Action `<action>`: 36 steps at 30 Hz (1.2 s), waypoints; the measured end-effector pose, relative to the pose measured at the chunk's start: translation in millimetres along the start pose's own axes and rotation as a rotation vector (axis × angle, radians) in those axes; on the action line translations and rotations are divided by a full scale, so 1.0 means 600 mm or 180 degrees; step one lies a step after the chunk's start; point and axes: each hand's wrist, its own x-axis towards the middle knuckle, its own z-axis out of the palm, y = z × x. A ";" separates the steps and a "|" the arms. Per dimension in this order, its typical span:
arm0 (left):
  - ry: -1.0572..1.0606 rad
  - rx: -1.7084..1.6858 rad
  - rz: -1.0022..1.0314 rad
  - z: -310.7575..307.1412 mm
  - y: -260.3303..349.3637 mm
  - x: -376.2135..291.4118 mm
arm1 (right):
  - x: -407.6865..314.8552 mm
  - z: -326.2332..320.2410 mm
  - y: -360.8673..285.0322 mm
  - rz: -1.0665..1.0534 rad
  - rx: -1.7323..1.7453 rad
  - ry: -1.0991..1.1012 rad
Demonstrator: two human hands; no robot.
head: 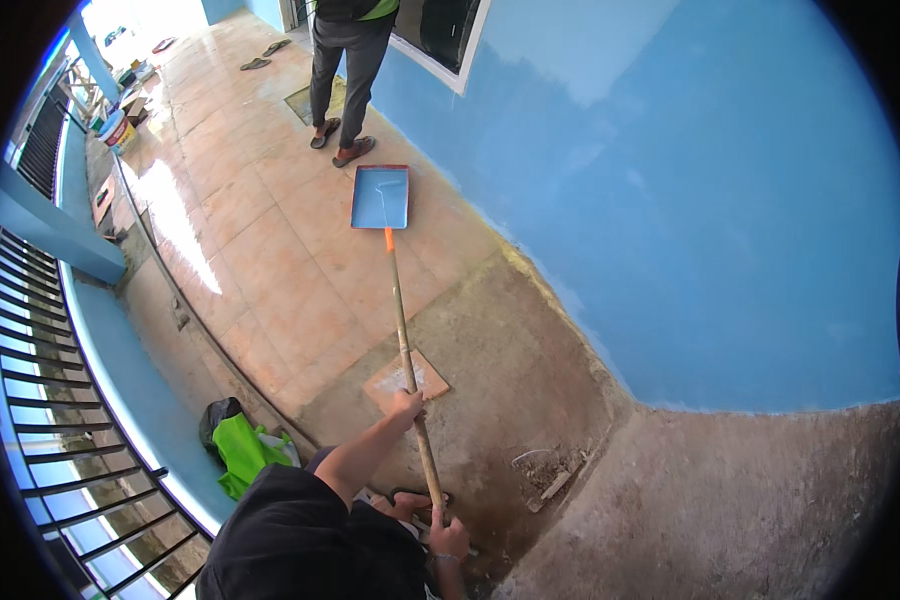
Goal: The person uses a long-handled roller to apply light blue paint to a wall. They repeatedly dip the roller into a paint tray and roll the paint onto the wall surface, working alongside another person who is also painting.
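Observation:
My left hand (407, 407) is wrapped around the middle of a long wooden pole (400, 311). Lower down, near the pole's bottom end, my right hand (448, 536) grips it too, a bracelet at the wrist. At the far end the pole meets the orange handle (389, 239) of a paint roller. The roller's thin wire frame (383, 206) reaches into a red-rimmed paint tray (353, 196) coated in light blue paint, and its small roller head (388, 184) rests inside. A square tile (435, 381) lies on bare concrete beneath the pole.
A person (352, 67) in dark trousers stands just beyond the tray. The blue wall (720, 225) rises at right. Rubble (551, 476) lies near its base. A green bag (244, 450), railing (67, 405) and paint bucket (118, 133) are at left; sandals (255, 64) lie farther off.

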 end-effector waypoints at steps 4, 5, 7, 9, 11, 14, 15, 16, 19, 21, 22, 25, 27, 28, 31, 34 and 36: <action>-0.0063 -0.0054 0.0015 -0.019 0.023 0.032 | 0.020 0.001 -0.049 -0.0159 0.0087 0.0002; -0.0054 -0.0022 -0.0025 -0.023 0.025 0.035 | 0.022 0.003 -0.056 -0.0128 0.0067 0.0029; -0.0041 0.0107 -0.0049 -0.033 0.024 0.034 | 0.017 0.005 -0.060 -0.0105 0.0093 -0.0156; -0.0029 0.0351 -0.0023 -0.038 0.013 0.025 | 0.003 0.009 -0.051 -0.0038 0.0075 -0.0205; -0.0050 0.0149 -0.0072 -0.036 -0.010 0.004 | -0.018 0.012 -0.029 0.0051 -0.0001 -0.0118; -0.0252 0.0138 -0.0211 -0.040 -0.047 -0.031 | -0.038 0.017 0.016 0.0222 -0.0007 -0.0258; -0.0351 0.0167 -0.0335 -0.041 -0.057 -0.042 | -0.046 0.020 0.034 0.0203 0.0007 -0.0204; -0.0429 0.0156 -0.0314 -0.042 -0.066 -0.054 | -0.055 0.023 0.052 0.0205 0.0004 -0.0123; -0.0701 0.0160 -0.0448 -0.046 -0.091 -0.098 | -0.074 0.025 0.105 0.0347 0.0059 -0.0232; -0.0941 0.0222 -0.0601 -0.052 -0.101 -0.128 | -0.085 0.027 0.135 0.0378 0.0062 -0.0270; -0.1006 0.0362 -0.0684 -0.054 -0.106 -0.143 | -0.098 0.027 0.154 0.0340 0.0034 -0.0205; -0.1054 0.0554 -0.0476 -0.062 -0.123 -0.179 | -0.125 0.029 0.186 0.0303 0.0005 -0.0001; -0.1013 0.0385 -0.0564 -0.062 -0.132 -0.185 | -0.132 0.026 0.192 0.0358 -0.0087 -0.0007; -0.0980 0.0397 -0.0567 -0.062 -0.136 -0.184 | -0.134 0.022 0.192 0.0419 -0.0190 -0.0093; -0.0857 0.0246 -0.0518 -0.053 -0.133 -0.162 | -0.124 0.010 0.167 0.0270 -0.0190 -0.0082; -0.0713 0.0165 -0.0421 -0.050 -0.098 -0.125 | -0.093 0.000 0.112 0.0112 -0.0061 -0.0118; -0.0560 0.0170 -0.0308 -0.064 -0.057 -0.095 | -0.068 0.001 0.064 0.0056 -0.0014 -0.0250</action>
